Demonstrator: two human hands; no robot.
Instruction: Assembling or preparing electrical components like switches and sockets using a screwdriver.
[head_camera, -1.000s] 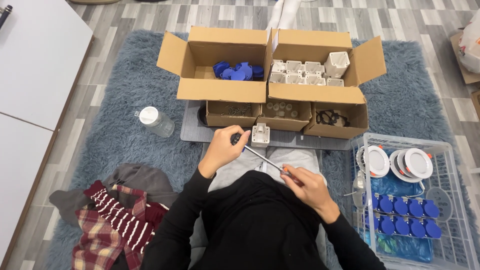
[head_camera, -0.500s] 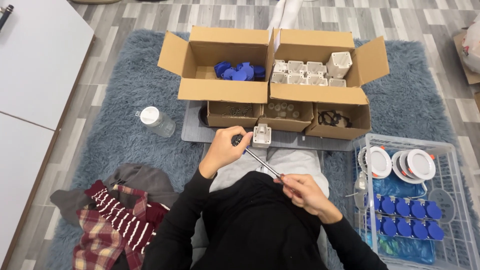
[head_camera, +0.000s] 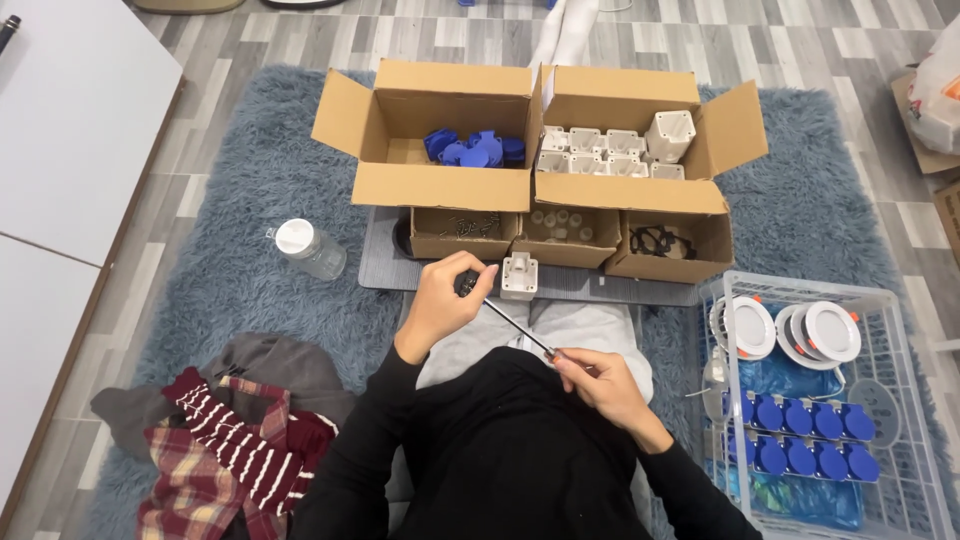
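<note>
My left hand (head_camera: 447, 301) is closed around the dark handle of a screwdriver (head_camera: 510, 321), whose thin metal shaft runs down and right. My right hand (head_camera: 600, 382) pinches the shaft's tip against my black-sleeved body. A small white plastic housing (head_camera: 519, 274) stands on the grey mat (head_camera: 380, 262) just right of my left hand. Behind it, one open cardboard box (head_camera: 440, 185) holds blue parts (head_camera: 475, 148) and a second box (head_camera: 640, 195) holds white housings (head_camera: 600, 152).
A clear bottle with a white cap (head_camera: 310, 248) lies on the blue-grey rug (head_camera: 230, 290). A clear crate (head_camera: 900, 440) at right holds round white lamps and blue parts. Plaid and striped clothing (head_camera: 225, 450) lies at left. A white panel (head_camera: 70, 150) is further left.
My right hand has slid slightly left and down along the screwdriver shaft. My left hand stays on the handle near the white housing.
</note>
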